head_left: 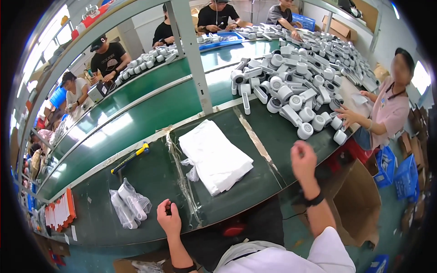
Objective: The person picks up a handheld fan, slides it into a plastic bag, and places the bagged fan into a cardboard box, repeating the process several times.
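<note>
My left hand [169, 219] is held at the front edge of the green bench, loosely curled, thumb apart from the fingers and nothing in it. Close to it lie two white units in clear plastic bags [130, 203]. My right hand [303, 160] hovers near the bench's right front edge, its fingers bent with a gap between them and no object visible. Just beyond it spreads a big pile of white-and-grey hair-dryer-like units [291, 88] with round grilled heads. Between my hands, farther in, rests a stack of white plastic bags [216, 157].
A yellow-and-dark-handled tool [130, 157] lies at the left, with orange-and-white cards [61, 210] beyond. A co-worker in pink [391, 109] reaches into the pile's right side. A cardboard box [355, 204] stands below the right edge. A metal post [193, 59] rises behind the bench.
</note>
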Tool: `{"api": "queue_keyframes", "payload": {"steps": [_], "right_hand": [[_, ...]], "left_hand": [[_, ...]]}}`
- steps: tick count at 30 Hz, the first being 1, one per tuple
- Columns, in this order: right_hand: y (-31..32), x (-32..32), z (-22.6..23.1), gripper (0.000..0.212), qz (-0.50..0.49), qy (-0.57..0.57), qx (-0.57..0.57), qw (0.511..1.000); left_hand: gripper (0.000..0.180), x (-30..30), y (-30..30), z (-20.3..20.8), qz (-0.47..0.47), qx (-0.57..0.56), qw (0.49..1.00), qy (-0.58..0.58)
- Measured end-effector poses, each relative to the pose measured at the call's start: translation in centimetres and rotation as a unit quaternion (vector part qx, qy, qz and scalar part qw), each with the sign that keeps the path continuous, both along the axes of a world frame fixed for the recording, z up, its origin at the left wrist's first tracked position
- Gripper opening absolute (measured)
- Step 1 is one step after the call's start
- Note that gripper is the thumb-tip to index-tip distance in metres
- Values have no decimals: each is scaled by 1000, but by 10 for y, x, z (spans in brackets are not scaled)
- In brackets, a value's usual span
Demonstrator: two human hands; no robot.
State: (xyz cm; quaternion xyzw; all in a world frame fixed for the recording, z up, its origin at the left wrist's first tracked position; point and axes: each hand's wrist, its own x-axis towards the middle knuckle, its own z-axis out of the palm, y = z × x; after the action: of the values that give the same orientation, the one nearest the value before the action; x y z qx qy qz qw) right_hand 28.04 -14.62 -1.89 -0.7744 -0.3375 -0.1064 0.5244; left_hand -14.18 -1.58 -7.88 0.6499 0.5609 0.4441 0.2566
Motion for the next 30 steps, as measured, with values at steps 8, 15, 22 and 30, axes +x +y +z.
{"api": "queue_keyframes", "payload": {"steps": [8,15,22,30], "right_hand": [[27,106,-15,64,-84,-213,-313,922],[35,103,-18,64,-32,-10,-287,957],[-3,-67,17,66,362,432,119,817],[-22,-177,-17,87,525,435,67,729]], "left_hand": [[20,3,2,1,-8,9,1000,13],[20,1,3,-1,-8,0,1000,-11],[39,48,-36,53,-177,-128,967,-131],[94,96,-79,68,-408,-176,869,-216]]}}
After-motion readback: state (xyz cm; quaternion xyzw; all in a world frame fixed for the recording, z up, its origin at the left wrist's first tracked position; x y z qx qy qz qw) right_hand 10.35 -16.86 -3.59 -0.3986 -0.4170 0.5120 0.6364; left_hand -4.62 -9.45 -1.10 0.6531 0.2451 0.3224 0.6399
